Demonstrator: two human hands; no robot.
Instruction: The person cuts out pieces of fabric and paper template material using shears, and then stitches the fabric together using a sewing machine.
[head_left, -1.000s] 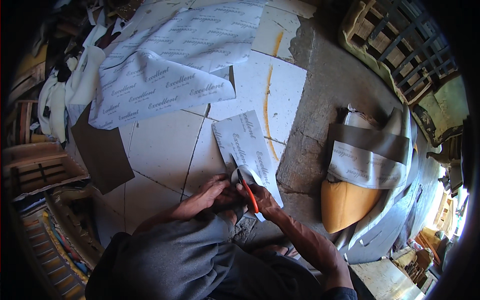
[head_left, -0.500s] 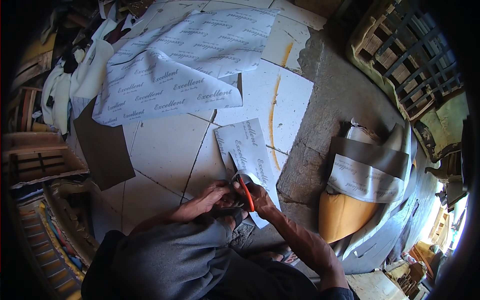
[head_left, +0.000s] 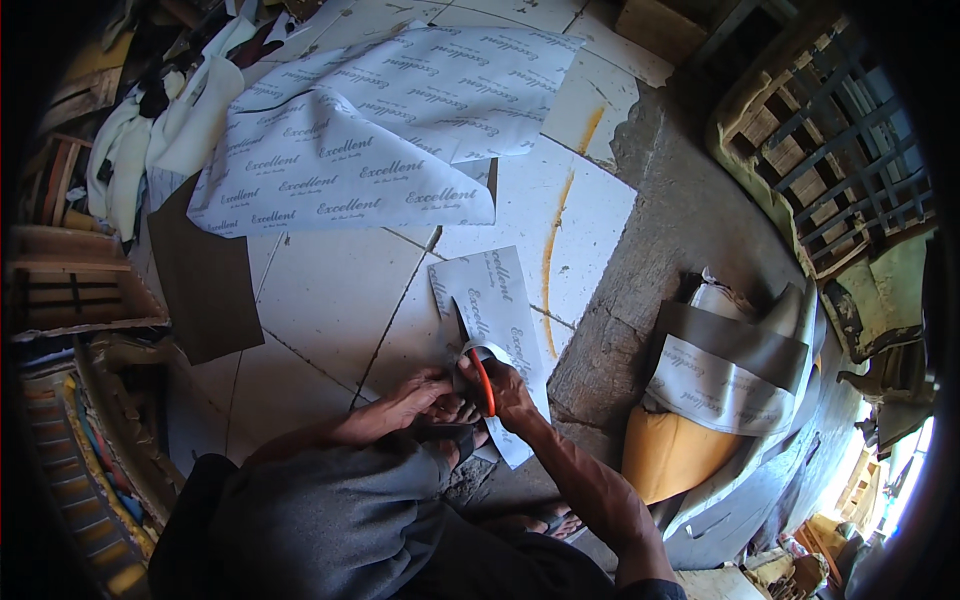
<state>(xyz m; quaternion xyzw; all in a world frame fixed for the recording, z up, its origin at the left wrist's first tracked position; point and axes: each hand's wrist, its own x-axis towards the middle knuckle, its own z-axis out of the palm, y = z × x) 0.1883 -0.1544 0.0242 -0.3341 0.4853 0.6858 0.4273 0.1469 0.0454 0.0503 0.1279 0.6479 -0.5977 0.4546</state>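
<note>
In my right hand (head_left: 510,392) is a pair of scissors (head_left: 486,381) with orange handles, its dark blades pointing away from me over a narrow printed sheet (head_left: 503,290). The sheet is pale with grey lettering and lies on the tiles, running back towards my feet. Part of it curls up pale beside the scissors. Just left of the scissors, my left hand (head_left: 428,394) is closed, with its fingers bent beside my sandalled foot (head_left: 450,440). Whatever those fingers pinch is hidden.
A large folded printed sheet (head_left: 340,170) covers the far tiles, with a dark brown piece (head_left: 205,280) to its left. At right, an orange-yellow padded piece (head_left: 670,450) lies partly under draped material. A strapped wooden frame (head_left: 820,150) stands far right; wooden frames (head_left: 85,280) line the left.
The whole view has shifted slightly. Both hands stay close together by the narrow sheet, and the right still holds the scissors, now turned a little more upright.
</note>
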